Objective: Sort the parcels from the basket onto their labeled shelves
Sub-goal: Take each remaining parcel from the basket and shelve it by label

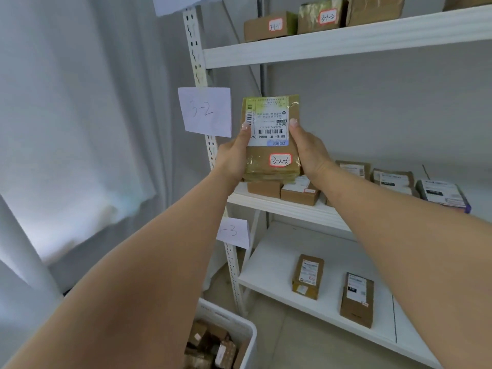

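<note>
A flat brown parcel (270, 155) wrapped in clear tape, tagged "3-2-6", is held upright in front of the middle shelf (287, 207). My left hand (233, 155) grips its left edge and my right hand (310, 153) grips its right edge. A paper sign reading "3-2" (205, 111) hangs on the shelf post just left of the parcel. The white basket (234, 320) with several brown parcels sits on the floor at the bottom, under my left forearm.
The top shelf (346, 39) carries boxes tagged "3-1-1" (269, 26) and "3-1-2" (320, 16). Several parcels lie on the middle shelf behind my hands. Two boxes (307, 275) rest on the lower shelf, signed "-3" (234, 233). A grey curtain (80, 129) hangs to the left.
</note>
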Demonstrator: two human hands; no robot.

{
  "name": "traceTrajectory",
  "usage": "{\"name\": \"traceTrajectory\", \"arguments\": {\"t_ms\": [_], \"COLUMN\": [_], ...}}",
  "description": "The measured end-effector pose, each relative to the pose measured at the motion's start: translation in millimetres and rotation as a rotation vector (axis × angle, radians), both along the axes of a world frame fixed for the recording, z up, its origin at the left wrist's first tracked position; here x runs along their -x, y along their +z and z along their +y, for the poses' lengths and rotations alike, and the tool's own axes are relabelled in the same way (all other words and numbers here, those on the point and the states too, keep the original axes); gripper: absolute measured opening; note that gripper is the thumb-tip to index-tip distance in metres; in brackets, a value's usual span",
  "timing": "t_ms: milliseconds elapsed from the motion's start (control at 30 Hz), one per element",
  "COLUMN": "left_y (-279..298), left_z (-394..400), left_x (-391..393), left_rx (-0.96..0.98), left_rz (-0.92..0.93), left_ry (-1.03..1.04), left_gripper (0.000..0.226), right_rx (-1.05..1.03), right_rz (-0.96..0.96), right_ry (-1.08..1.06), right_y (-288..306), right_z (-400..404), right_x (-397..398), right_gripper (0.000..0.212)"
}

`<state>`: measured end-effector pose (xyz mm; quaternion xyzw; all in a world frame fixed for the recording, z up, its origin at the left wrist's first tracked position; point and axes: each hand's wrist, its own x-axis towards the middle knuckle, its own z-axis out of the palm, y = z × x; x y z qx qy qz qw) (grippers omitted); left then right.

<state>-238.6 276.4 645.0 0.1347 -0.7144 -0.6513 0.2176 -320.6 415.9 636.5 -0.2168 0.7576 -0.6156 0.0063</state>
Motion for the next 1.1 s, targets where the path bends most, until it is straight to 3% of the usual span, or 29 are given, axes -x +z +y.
{"name": "traceTrajectory", "arguments": {"t_ms": [133,300,400,767,1100], "left_y": [-27.6,-57.6,-73.4,-37.6,0.0], "left_z": [-8.9,-25.9,-32.9,-109.8,-163.5], "left_x": [-9.0,-16.3,-19.6,-58.8,-79.1], "left_rx": [-0.042,-0.129,-0.189,-0.161,-0.055], "left_rz": [-0.335,-0.526,-0.606,-0.513,-0.322], "left_ry": [-0.047,-0.118,-0.175,-0.103,0.003], "left_gripper": [0.058,0.056,0.057,0.053,0.061], "right_rx": [-0.046,0.021,-0.006,-0.043,-0.005], "right_rz": [-0.275,-0.535,-0.580,-0.551,-0.335], "right_ry": [-0.133,-0.174,-0.181,-0.062,-0.051], "right_y": [-38.3,-80.3,-94.5,-56.1,-15.3], "right_z": [-11.0,-24.7,-30.1,-108.0,-168.5], "right_x": [-18.9,-37.8,-44.2,-67.9,-80.0], "right_gripper": [0.068,0.065,0.060,0.062,0.065]}}
